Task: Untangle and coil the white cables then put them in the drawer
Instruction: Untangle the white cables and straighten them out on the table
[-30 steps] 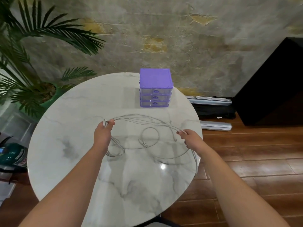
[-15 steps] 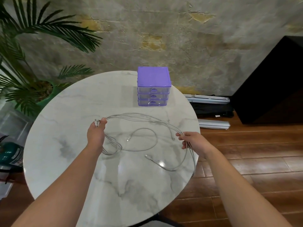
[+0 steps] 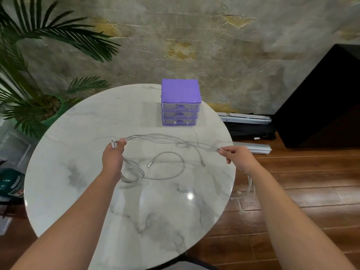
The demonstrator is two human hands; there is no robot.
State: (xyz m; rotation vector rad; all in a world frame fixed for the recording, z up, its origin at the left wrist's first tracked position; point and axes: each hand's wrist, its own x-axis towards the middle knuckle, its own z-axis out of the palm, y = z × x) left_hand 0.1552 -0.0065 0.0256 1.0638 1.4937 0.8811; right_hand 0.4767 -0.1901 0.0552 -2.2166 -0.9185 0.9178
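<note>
Several white cables (image 3: pixel 167 140) stretch in a bundle between my hands above the round marble table (image 3: pixel 78 191). My left hand (image 3: pixel 113 157) grips them close to their plugs, which stick out past my fingers. My right hand (image 3: pixel 236 157) pinches the bundle near the table's right edge, and the cables hang down past that edge below it. A loose loop (image 3: pixel 171 173) and two free plug ends lie on the marble between my hands. The purple three-drawer box (image 3: pixel 180 94) stands at the far side of the table with all its drawers shut.
A potted palm (image 3: pixel 29 98) stands left of the table. On the wooden floor to the right lie a black bag (image 3: pixel 251 131) and grey metal rails (image 3: pixel 251 148), with a large black cabinet (image 3: pixel 321 106) behind them. A green object (image 3: pixel 9 182) sits at the lower left.
My right hand has slid right along the bundle to the table's edge, drawing the cables straighter. The loose loops on the marble have shrunk to one loop. My left hand kept its grip.
</note>
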